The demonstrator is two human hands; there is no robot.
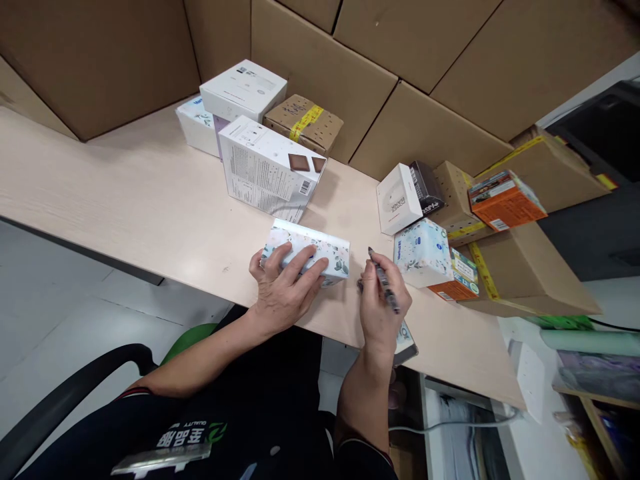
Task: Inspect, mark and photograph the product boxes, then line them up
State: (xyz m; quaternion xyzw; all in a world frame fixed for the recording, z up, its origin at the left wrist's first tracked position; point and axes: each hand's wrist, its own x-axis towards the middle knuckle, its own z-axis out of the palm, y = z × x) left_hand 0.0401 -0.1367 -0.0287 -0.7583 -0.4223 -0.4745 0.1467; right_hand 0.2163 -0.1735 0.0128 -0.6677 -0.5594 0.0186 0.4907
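In the head view a white tissue pack [333, 250] with a floral leaf print lies lengthwise on the table [200, 247], near its front edge. My left hand [286, 287] grips it, fingers spread over the printed side and the thumb at its left end. My right hand [383, 300], just right of the pack, is closed around a dark pen [386, 283] that slants between thumb and fingers. A small dark bit shows beside that hand; what it is I cannot make out. Partly hidden under the right wrist is a flat item [405, 341] with a dark edge.
Behind the pack stand white cartons [270, 170] and a brown box with yellow tape [305, 123]. To the right are a power bank box [399, 200], another floral pack [423, 250], an orange box [507, 203] and an open cardboard carton [540, 273]. Large cardboard boxes [320, 73] line the back.
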